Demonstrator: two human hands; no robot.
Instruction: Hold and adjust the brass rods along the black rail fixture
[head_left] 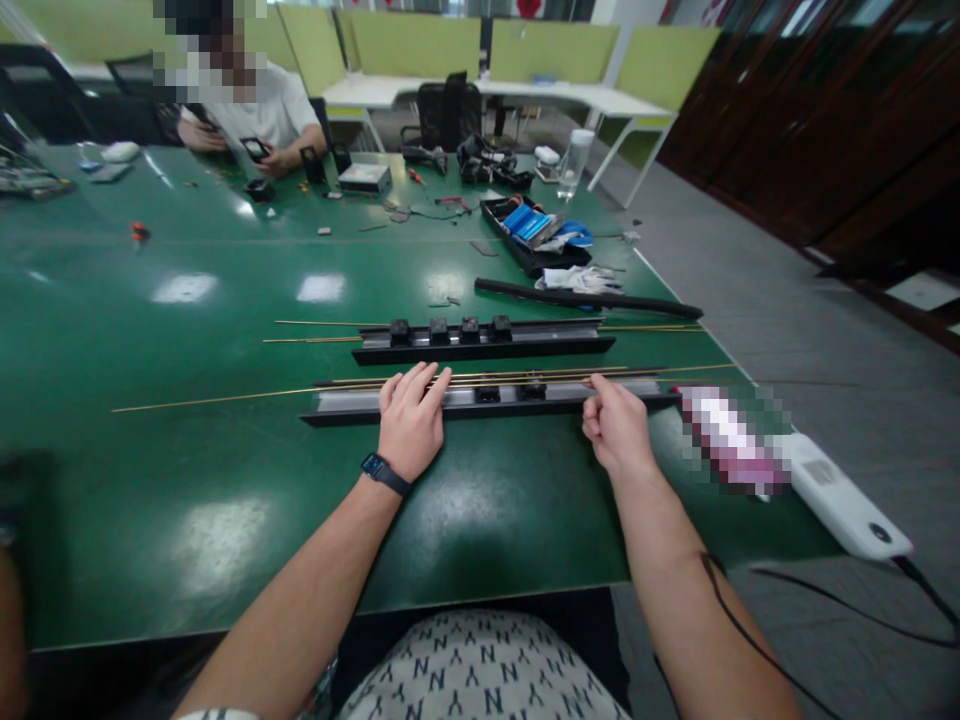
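A black-edged metal rail point(352, 402) lies crosswise on the green table in front of me. Thin brass-coloured rods point(217, 401) run along its top, and two small black blocks point(534, 386) sit in the channel. My left hand point(412, 420), with a dark watch on the wrist, rests over the rail's left half, fingers stretched across the rods. At the rail's right part, my right hand point(619, 420) is curled, its index finger and thumb at a rod. Behind lies a second rail point(480, 353) with several black blocks and more rods.
A black foam tube point(585, 299), white gloves point(577, 279) and a black tray point(525, 250) lie beyond the rails. At right are a pink-white package point(724, 435) and a white corded device point(847, 490). Across the table sits a person point(277, 120) holding a dark part.
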